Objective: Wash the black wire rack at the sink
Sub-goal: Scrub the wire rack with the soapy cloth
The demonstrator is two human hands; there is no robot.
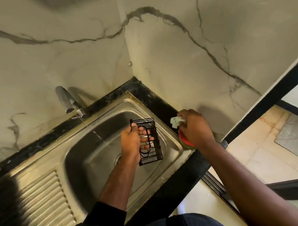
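The fingers [147,139] of the left hand [131,143] curl through the bars of a small black wire rack with upright sides [149,142], thumb hooked on its upper left corner, holding it at frame centre above the basin of the stainless steel sink [87,151], apparently so the wires stay clear of the metal and within reach of the water. A single thin stream of water [93,132] falls slantwise from the one chrome tap [66,98], centre left, landing just left of the rack rather than on it.

The right hand [194,127], right of centre, has its fingers bent around a pale, crumpled scrubbing pad or cloth [175,122]; which of the two cannot be told. The hand rests over a round red-and-green dish [184,140], probably holding soap, at the sink's right-hand corner on the black stone counter [163,105]. The likely purpose is to load the pad before scrubbing.

By count: one rack, one tap, one basin with one drain partly hidden behind the left wrist, one ribbed drainboard [41,198] at lower left, one pad, one dish, two hands. Veined marble-look wall tiles [176,58] fill the upper frame, meeting in a corner behind the sink.
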